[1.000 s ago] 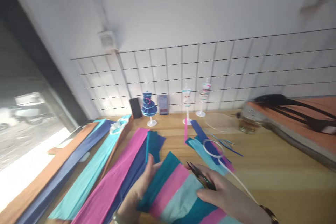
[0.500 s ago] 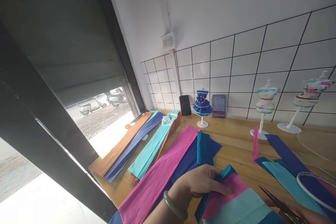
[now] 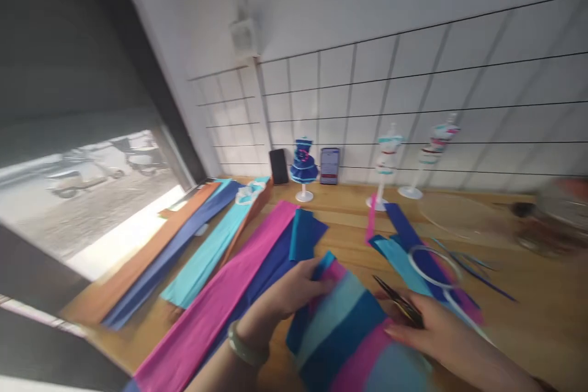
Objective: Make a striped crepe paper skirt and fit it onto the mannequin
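My left hand [image 3: 296, 288], with a pale bangle [image 3: 248, 345] at the wrist, pinches the upper left corner of a striped sheet [image 3: 349, 331] in pink, light blue and teal. Dark-tipped scissors [image 3: 400, 301] are held in my right hand [image 3: 427, 324], blades pointing up and left. The fingertips of that hand also touch the right side of the sheet. Behind my left hand a folded teal strip [image 3: 302, 234] lies on a dark blue sheet, beside a long pink strip [image 3: 220, 300].
Orange [image 3: 151, 251], blue and turquoise [image 3: 206, 257] strips lie at left. A small blue dress form [image 3: 304, 162] stands between two phones. Two white forms [image 3: 386, 162] stand further right. A white hoop [image 3: 434, 266] and a blurred glass jar [image 3: 555, 220] are at right.
The view has swung right, so the table things appear further left. My right hand and the scissors, mostly cut off before, now show fully beside the striped sheet, more of which is visible.
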A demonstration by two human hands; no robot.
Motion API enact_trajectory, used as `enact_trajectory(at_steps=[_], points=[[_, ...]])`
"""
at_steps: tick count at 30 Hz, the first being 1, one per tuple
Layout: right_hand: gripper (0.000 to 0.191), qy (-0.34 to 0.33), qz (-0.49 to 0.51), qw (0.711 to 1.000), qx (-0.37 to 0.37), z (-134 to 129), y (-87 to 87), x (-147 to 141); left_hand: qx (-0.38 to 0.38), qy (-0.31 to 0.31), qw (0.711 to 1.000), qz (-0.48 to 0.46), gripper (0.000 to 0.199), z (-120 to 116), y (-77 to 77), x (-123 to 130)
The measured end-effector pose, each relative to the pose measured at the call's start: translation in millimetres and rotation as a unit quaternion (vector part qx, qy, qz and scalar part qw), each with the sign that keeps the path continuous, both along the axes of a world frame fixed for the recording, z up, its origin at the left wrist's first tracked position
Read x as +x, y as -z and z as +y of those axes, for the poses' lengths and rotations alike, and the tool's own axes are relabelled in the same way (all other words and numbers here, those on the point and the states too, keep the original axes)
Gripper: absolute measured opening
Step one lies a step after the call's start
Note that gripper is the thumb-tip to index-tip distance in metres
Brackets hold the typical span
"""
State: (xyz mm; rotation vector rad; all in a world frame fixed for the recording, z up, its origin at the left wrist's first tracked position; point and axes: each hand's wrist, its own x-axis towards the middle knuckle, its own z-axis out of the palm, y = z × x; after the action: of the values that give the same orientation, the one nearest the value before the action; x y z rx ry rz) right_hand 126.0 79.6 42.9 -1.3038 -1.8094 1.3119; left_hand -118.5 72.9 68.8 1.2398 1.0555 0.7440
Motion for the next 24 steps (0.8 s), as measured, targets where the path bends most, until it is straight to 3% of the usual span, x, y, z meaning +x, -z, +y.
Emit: enact_trajectory(at_steps=[2,5,10,14,19,24], points=[[0.043,-0.007,-0.003,0.997,-0.077,-3.5,-15.8,-3.8,0.003,0.005,1.000,-0.020,0.037,2.1,0.0,0.9],[0.046,-0.007,0.014,0.990,-0.143,-5.0,-23.6,-6.7,-0.001,0.023,0.999,-0.041,0.035,3.3,-4.2,3.2],[0.043,-0.011,0.078,0.988,-0.136,-7.0,-14.7,-8.0,0.006,0.063,0.998,0.006,0.048,0.7,-11.7,7.1],[0.044,-0.001,0.113,0.982,-0.148,-9.0,-13.8,-9.9,0.011,0.078,0.995,0.062,0.036,1.7,-6.8,8.5],[0.036,0.031,0.170,0.962,-0.210,-8.8,-17.9,-11.8,-0.024,0.121,0.992,0.030,0.030,2.1,-6.6,10.6],[0.039,0.053,0.234,0.939,-0.247,-6.5,-16.8,-12.0,-0.050,0.096,0.994,-0.010,0.026,0.6,-10.1,12.4]])
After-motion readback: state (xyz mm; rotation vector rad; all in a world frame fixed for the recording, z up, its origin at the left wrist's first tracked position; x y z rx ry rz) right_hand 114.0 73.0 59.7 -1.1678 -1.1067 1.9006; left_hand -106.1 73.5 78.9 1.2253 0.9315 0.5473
